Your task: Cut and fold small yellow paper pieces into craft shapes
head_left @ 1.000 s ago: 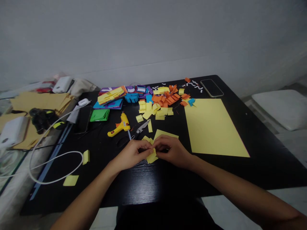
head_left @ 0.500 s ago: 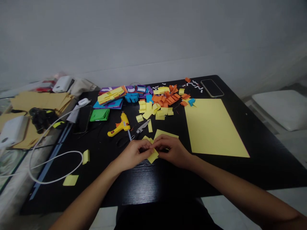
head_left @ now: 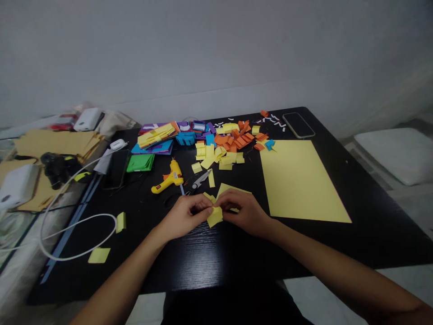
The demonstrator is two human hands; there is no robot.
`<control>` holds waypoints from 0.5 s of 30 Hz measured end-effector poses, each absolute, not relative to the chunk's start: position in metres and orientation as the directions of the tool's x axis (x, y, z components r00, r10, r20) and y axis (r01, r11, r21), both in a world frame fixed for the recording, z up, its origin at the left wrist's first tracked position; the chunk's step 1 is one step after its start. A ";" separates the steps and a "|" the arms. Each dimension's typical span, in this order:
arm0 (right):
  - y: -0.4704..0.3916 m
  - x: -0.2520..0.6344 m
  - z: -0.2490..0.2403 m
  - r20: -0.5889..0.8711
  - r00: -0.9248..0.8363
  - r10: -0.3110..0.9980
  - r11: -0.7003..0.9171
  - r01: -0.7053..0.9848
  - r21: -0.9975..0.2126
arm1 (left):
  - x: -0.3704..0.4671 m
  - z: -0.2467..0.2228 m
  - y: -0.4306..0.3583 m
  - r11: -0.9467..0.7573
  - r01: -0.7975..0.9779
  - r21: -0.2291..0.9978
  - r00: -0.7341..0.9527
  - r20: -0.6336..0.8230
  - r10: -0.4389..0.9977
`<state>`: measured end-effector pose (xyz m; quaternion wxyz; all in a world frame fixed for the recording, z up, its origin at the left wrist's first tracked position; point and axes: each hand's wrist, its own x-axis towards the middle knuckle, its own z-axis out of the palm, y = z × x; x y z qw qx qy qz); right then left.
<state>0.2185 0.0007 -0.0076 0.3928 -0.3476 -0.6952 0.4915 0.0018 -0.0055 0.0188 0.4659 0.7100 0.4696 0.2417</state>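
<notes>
A small piece of yellow paper (head_left: 214, 217) is pinched between my two hands, low over the black table. My left hand (head_left: 184, 215) grips its left side with thumb and fingertips. From the other side, my right hand (head_left: 246, 212) closes on its right edge, fingers bent. Just behind my right hand lies a larger yellow paper sheet (head_left: 233, 187), partly covered by it. Scissors (head_left: 202, 179) rest beyond my left hand, their handles in shadow. Left of them is a yellow glue gun (head_left: 172, 177) with a stick at its back end.
Folded yellow papers (head_left: 219, 155) and orange ones (head_left: 238, 141) pile up behind. A big yellow sheet (head_left: 302, 180) lies right, below a phone (head_left: 298, 125). A green paper stack (head_left: 140, 162), a looping white cable (head_left: 79, 218) and two loose yellow papers (head_left: 99, 255) are on the left.
The yellow paper between my fingers has turned slightly and shows a flatter, broader face. My hands have stayed in nearly the same place.
</notes>
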 end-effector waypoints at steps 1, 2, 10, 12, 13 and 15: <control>0.001 0.219 -0.007 0.201 -0.451 0.870 0.272 0.098 -0.957 | 0.001 0.019 -0.005 -0.131 0.445 0.886 0.452 -0.096 0.887; 0.001 0.219 -0.007 0.197 -0.451 0.870 0.267 0.097 -0.959 | 0.000 0.020 -0.005 -0.133 0.444 0.886 0.461 -0.099 0.882; 0.001 0.219 -0.010 0.168 -0.438 0.883 0.226 0.083 -0.971 | 0.002 0.018 -0.006 -0.120 0.433 0.893 0.431 -0.088 0.898; 0.000 0.218 -0.009 0.169 -0.447 0.879 0.228 0.082 -0.970 | 0.005 0.017 -0.007 -0.135 0.433 0.891 0.439 -0.077 0.895; 0.000 0.218 -0.009 0.171 -0.452 0.875 0.231 0.082 -0.969 | 0.006 0.017 -0.007 -0.140 0.433 0.890 0.445 -0.076 0.892; -0.001 0.217 -0.007 0.176 -0.461 0.870 0.238 0.080 -0.968 | 0.007 0.017 -0.007 -0.137 0.430 0.893 0.454 -0.082 0.887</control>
